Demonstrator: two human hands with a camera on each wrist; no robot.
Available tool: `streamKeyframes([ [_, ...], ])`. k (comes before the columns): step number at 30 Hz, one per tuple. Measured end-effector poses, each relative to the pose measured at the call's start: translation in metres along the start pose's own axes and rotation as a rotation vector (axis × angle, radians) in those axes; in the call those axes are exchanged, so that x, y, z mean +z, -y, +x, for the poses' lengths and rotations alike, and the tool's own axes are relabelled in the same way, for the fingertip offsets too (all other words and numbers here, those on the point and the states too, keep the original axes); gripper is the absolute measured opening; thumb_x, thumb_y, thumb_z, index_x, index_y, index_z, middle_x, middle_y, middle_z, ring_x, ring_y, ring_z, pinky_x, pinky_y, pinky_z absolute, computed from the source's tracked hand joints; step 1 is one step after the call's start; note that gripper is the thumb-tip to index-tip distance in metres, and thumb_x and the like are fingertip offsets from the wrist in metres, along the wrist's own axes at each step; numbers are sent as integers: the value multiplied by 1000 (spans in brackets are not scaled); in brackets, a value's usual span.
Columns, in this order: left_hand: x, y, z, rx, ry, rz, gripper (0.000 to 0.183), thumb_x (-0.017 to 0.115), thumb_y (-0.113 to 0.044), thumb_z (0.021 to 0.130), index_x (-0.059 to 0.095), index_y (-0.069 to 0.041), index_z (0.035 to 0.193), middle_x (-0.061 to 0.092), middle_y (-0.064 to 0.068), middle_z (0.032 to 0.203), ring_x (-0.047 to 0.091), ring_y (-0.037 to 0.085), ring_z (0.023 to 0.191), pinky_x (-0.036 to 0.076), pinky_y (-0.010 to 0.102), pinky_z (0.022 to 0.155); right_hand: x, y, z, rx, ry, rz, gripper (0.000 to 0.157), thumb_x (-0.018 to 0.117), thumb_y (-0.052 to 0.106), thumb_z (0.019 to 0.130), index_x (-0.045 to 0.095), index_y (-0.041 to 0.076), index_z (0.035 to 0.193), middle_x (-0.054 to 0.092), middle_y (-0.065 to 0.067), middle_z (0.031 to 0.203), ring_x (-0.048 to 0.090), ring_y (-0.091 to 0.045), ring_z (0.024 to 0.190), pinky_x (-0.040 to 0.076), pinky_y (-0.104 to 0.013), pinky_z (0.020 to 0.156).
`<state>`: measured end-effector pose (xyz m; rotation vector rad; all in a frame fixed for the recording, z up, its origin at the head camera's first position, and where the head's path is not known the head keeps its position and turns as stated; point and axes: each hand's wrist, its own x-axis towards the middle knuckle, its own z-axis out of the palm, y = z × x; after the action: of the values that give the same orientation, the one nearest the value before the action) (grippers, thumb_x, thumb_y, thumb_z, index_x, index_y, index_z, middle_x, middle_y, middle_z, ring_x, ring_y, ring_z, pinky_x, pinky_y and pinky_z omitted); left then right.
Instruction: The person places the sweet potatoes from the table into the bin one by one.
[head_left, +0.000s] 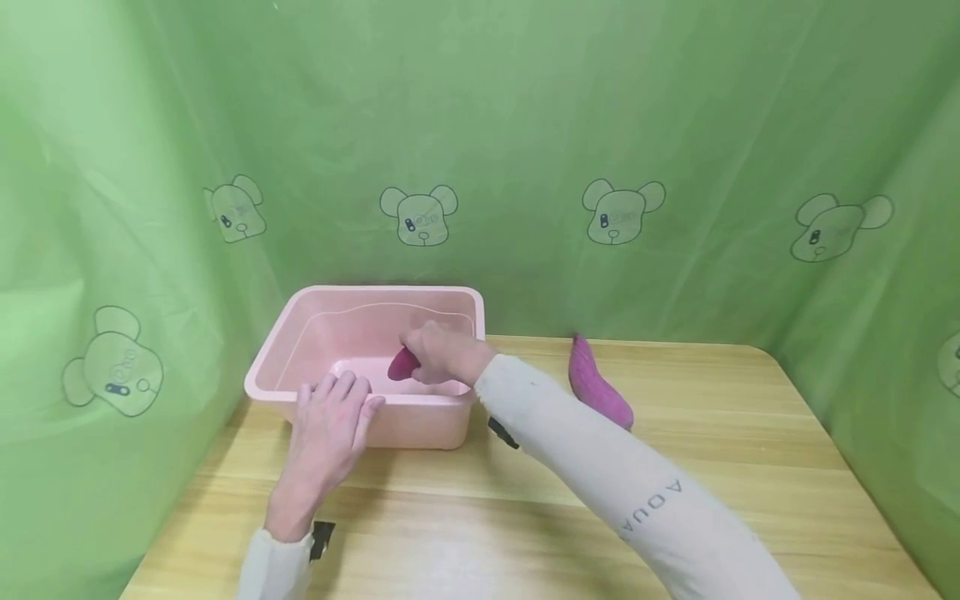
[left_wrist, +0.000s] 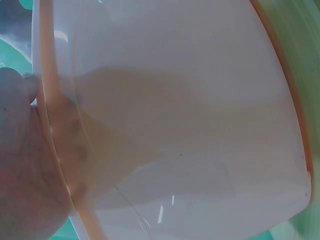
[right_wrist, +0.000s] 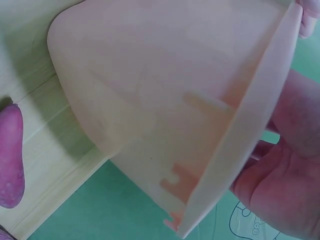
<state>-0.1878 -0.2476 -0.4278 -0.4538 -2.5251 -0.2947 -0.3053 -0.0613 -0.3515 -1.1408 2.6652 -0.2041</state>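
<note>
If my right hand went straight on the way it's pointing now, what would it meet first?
Probably the far-left inner wall of the pale pink, rectangular plastic tub; your right hand, holding a dark magenta, tapered object, points that way. Depth is unclear, so the tub's floor might come first.

Green sheeting [head_left: 510, 108] hangs round the back and both sides, creased and shiny in places. Across it run printed cartoon animal heads [head_left: 425, 232] (big round ears, I notice, on simple outlined faces). The table [head_left: 750, 450] below is pale, grained wood, its far right corner rounded off.
</note>
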Motion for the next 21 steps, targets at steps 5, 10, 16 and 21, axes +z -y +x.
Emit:
streamKeyframes([
  [5,0,0,0,-4,7,0,30,48,-37,107,50,-15,88,44,1,86,42,26,82,31,44,77,4,-2,4,-8,-4,-20,20,75,16,93,64,8,108,68,-3,98,67,-17,92,52,-28,87],
  [10,1,0,0,8,-3,3,31,48,-37,107,50,-15,87,43,2,85,41,26,82,31,44,76,1,5,-2,-3,19,-19,19,75,15,94,65,7,108,67,-2,95,66,-16,90,51,-26,87],
  [16,0,0,0,16,-15,5,31,47,-38,107,49,-14,86,43,1,85,40,26,80,31,44,75,0,5,-3,7,39,-23,20,75,16,94,65,8,109,65,0,93,63,-14,88,50,-26,86],
  [21,0,-1,0,21,-14,7,31,46,-37,107,49,-14,86,42,1,84,40,26,79,30,44,74,0,5,-3,4,54,-19,20,75,16,94,65,8,108,65,0,91,63,-14,86,50,-27,84],
])
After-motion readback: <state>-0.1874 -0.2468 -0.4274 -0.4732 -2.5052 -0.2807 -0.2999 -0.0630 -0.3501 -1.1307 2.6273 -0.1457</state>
